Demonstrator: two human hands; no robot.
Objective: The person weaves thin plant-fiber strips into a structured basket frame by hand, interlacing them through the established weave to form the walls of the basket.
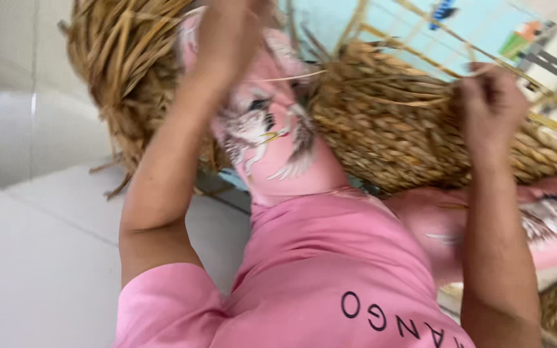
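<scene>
the woven basket point(394, 129), made of twisted straw-coloured fibre, lies on its side across the person's lap, against the raised knee in pink bird-print trousers point(272, 138). the right hand point(491, 106) rests on the basket's upper edge, its grip pinched closed on a thin loose strand point(420, 100) running over the weave. the left hand point(230, 32) is raised beyond the knee, left of the basket, blurred and cut by the frame, so its grip cannot be told. a bundle of dried straw point(120, 71) lies further left on the white tiled floor point(40, 258).
</scene>
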